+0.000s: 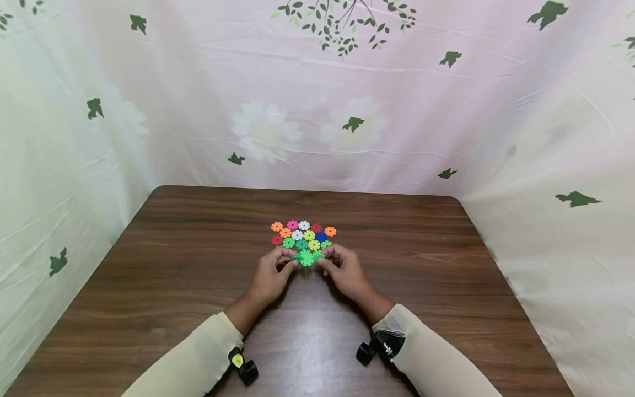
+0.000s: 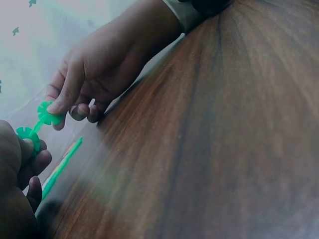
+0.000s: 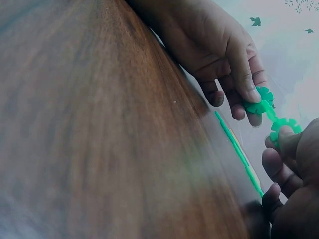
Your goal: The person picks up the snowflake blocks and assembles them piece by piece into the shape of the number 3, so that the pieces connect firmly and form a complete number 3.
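Between my two hands is a chain of green notched, flower-shaped plastic discs [image 1: 306, 258], joined edge to edge. My left hand [image 1: 268, 275] pinches the darker green disc [image 3: 265, 93] at one end between thumb and fingers. At the other end, my right hand [image 1: 347, 274] pinches a lighter green disc [image 2: 47, 116] in the same way. A middle disc links the two and shows nearly edge-on in both wrist views. Just beyond the fingers lie several flower-shaped discs [image 1: 297, 235] in orange, pink, white, red, yellow, blue and green, spread flat in a cluster.
The brown wooden table [image 1: 188, 237] has rounded far corners. Behind it and at both sides hangs a pale curtain [image 1: 198, 110] printed with leaves, flowers and green birds. A black camera [image 1: 248, 372] is strapped at the left sleeve, another black camera [image 1: 365, 353] at the right.
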